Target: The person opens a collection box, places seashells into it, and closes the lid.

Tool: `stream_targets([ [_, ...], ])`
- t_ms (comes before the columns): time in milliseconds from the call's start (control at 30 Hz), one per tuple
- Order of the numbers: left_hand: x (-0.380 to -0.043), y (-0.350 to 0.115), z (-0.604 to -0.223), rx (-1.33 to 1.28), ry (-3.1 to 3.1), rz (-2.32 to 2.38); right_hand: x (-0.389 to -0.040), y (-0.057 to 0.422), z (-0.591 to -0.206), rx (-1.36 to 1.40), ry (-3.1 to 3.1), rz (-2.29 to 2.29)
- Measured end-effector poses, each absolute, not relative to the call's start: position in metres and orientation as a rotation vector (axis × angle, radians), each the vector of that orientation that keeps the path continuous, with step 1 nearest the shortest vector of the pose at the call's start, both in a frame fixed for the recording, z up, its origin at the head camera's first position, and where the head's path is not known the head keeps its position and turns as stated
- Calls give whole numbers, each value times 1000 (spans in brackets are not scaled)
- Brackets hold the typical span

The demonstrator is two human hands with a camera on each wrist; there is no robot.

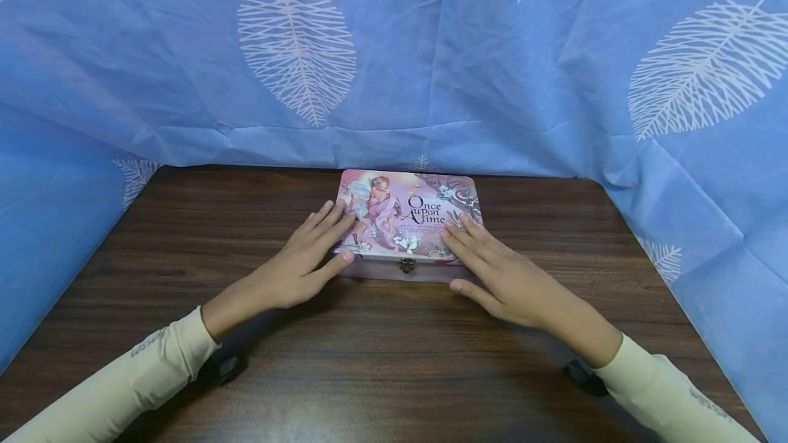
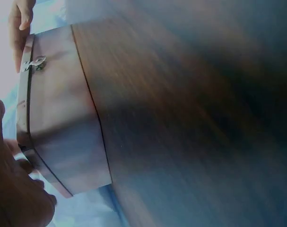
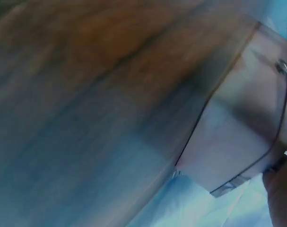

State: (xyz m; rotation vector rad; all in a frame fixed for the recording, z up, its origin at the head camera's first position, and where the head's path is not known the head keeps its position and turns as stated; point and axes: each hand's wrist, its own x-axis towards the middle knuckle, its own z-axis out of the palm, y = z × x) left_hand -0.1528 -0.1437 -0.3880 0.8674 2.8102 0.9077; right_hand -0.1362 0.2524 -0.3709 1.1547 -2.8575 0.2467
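Note:
A pink and lilac box [image 1: 394, 214] with a fairy picture and the words "Once upon a Time" lies near the table's far edge. Its lid is down, and a small metal clasp [image 1: 407, 265] sits on the front side. My left hand [image 1: 301, 258] has its fingers stretched over the lid's left edge, thumb at the front left corner. On the other side, my right hand [image 1: 501, 272] lays straight fingers at the lid's right edge, its thumb apart near the front. In the left wrist view the box's front [image 2: 63, 104] and clasp show beside the hand.
Dark wood-grain tabletop [image 1: 382, 354] surrounds the box. Behind and on both sides hangs a blue cloth [image 1: 431, 74] with white leaf prints, meeting the table's far edge. Dark wrist devices [image 1: 585, 378] show under the cream sleeves [image 1: 659, 388].

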Motion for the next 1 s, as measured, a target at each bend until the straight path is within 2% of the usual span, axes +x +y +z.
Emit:
stream_targets([
  [133,-152,-142,-387,1081,2883,733,-134,247,-377,1333,-2617,-23],
  [300,-153,-142,-386,1196,2901,620,-132,240,-386,1470,-2324,-230],
  [467,-154,-143,-385,1223,2881,581,-128,230,-392,1568,-2191,-431],
  [633,-155,-144,-382,1210,2874,567,-123,220,-396,1669,-2261,-434],
  [1000,-156,-144,-379,1187,2838,585,-121,213,-396,1672,-2338,-433],
])
